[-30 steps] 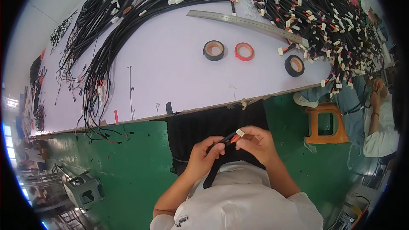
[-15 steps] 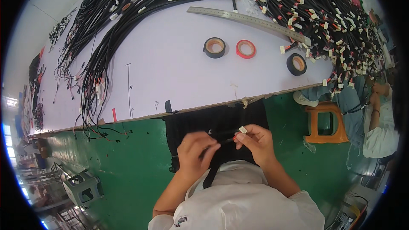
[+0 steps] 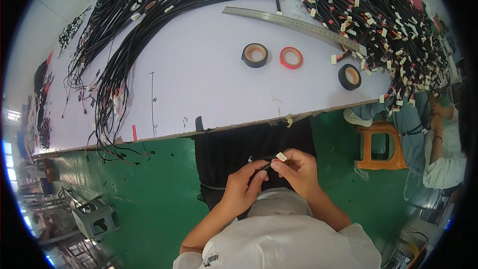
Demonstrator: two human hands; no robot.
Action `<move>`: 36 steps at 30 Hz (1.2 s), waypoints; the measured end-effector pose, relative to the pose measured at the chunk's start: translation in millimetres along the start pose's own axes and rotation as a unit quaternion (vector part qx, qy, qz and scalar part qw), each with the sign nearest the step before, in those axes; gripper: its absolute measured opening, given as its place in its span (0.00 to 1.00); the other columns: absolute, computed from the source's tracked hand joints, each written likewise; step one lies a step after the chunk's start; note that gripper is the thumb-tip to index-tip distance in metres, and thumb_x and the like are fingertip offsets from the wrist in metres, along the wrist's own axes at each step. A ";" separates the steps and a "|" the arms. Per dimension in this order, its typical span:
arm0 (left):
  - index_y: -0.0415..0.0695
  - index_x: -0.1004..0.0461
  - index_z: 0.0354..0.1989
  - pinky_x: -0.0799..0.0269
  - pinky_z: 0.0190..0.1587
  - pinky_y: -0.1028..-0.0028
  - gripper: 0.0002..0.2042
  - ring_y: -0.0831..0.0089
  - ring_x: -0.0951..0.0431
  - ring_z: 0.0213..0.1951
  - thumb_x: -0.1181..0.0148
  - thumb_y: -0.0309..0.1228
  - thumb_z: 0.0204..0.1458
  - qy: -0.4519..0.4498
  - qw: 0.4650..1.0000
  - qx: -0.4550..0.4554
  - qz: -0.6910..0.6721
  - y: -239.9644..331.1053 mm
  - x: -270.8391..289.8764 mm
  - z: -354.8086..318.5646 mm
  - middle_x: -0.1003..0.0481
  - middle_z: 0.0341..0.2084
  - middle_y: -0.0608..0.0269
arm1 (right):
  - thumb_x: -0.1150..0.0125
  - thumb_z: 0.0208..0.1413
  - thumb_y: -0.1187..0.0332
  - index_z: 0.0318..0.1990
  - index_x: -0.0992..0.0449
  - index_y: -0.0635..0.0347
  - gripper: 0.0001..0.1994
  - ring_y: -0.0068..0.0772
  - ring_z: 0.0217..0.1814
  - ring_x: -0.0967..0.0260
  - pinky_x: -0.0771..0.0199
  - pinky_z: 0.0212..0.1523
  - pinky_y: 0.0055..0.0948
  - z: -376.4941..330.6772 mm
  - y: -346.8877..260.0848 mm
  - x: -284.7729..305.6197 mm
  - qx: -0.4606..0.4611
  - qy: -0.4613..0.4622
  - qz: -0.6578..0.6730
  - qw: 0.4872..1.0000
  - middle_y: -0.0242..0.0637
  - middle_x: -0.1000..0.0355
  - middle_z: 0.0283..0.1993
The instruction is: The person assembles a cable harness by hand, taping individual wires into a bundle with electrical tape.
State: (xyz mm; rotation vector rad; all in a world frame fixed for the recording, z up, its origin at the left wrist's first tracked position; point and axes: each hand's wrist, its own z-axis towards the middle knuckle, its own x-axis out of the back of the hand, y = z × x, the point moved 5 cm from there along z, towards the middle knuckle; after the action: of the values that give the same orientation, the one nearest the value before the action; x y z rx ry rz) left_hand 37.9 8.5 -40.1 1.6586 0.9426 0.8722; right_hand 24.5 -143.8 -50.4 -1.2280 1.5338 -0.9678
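The light is bright and even, with hardly any shadows. The pale worktop (image 3: 209,84) shines softly but has no hard glare. The picture is round with black corners. Straight edges bend near the rim, and things there look small and a bit blurry.

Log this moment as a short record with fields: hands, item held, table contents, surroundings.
left hand: pinches a thin black wire, below the table edge
right hand: grips the same wire at its white connector
table: white top with black wire bundles, a metal ruler, two black tape rolls, one red tape roll
floor: green, with an orange stool at right
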 end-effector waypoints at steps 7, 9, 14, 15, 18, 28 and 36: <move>0.36 0.27 0.35 0.31 0.24 0.83 0.06 0.83 0.28 0.23 0.45 0.26 0.56 0.032 0.997 -0.037 -0.054 9.8 2.8 5.3 0.27 0.22 0.65 | 0.40 0.55 0.70 0.34 0.24 0.67 0.07 0.16 0.26 0.36 0.35 0.26 0.17 -1.9 10.0 -6.5 -0.084 -0.062 0.148 0.983 0.32 0.27 0.29; 0.36 0.27 0.35 0.33 0.23 0.83 0.05 0.83 0.29 0.22 0.45 0.26 0.55 0.031 0.997 -0.038 -0.054 11.1 6.5 7.6 0.27 0.22 0.65 | 0.41 0.55 0.70 0.35 0.24 0.67 0.08 0.17 0.27 0.35 0.34 0.26 0.18 -1.6 5.4 -7.8 -0.087 -0.074 0.177 0.978 0.34 0.27 0.30; 0.36 0.26 0.33 0.37 0.21 0.84 0.05 0.85 0.32 0.20 0.44 0.26 0.55 0.014 0.998 -0.021 -0.063 6.3 9.6 6.8 0.27 0.23 0.65 | 0.40 0.54 0.74 0.38 0.24 0.68 0.07 0.16 0.31 0.32 0.32 0.29 0.16 -3.8 -8.3 -6.3 -0.021 -0.050 0.077 0.996 0.34 0.27 0.32; 0.36 0.26 0.33 0.37 0.21 0.84 0.05 0.85 0.32 0.20 0.44 0.25 0.55 0.011 0.997 -0.024 -0.069 5.7 8.0 6.9 0.27 0.22 0.65 | 0.40 0.54 0.74 0.38 0.24 0.68 0.07 0.16 0.31 0.32 0.32 0.29 0.16 -3.7 -8.3 -6.1 -0.021 -0.050 0.078 0.995 0.34 0.27 0.32; 0.36 0.25 0.33 0.37 0.22 0.84 0.05 0.84 0.31 0.21 0.44 0.25 0.55 0.001 0.998 -0.033 -0.060 6.7 4.8 7.5 0.26 0.23 0.64 | 0.40 0.53 0.75 0.37 0.24 0.68 0.06 0.14 0.29 0.32 0.33 0.27 0.14 -4.1 -5.2 -4.0 -0.028 -0.050 0.062 0.996 0.32 0.27 0.30; 0.36 0.24 0.39 0.29 0.31 0.77 0.08 0.74 0.24 0.26 0.43 0.26 0.54 -0.009 0.996 -0.055 -0.068 12.8 2.4 7.7 0.23 0.25 0.60 | 0.40 0.52 0.76 0.33 0.25 0.66 0.03 0.14 0.23 0.36 0.36 0.23 0.15 -5.7 9.2 0.4 -0.040 0.005 0.128 0.991 0.32 0.29 0.26; 0.36 0.24 0.33 0.35 0.23 0.79 0.08 0.80 0.30 0.20 0.45 0.29 0.56 -0.013 1.000 -0.008 0.005 -2.2 10.0 2.2 0.27 0.17 0.64 | 0.41 0.53 0.75 0.34 0.26 0.67 0.04 0.16 0.25 0.34 0.34 0.25 0.15 -8.6 7.2 -0.6 -0.027 -0.010 0.125 0.992 0.34 0.28 0.28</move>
State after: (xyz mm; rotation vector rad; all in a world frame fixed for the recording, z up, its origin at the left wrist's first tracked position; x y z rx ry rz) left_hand 43.8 16.9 -41.7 1.6586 0.9069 0.8609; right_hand 14.4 -141.5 -54.8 -1.0491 1.6609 -0.7522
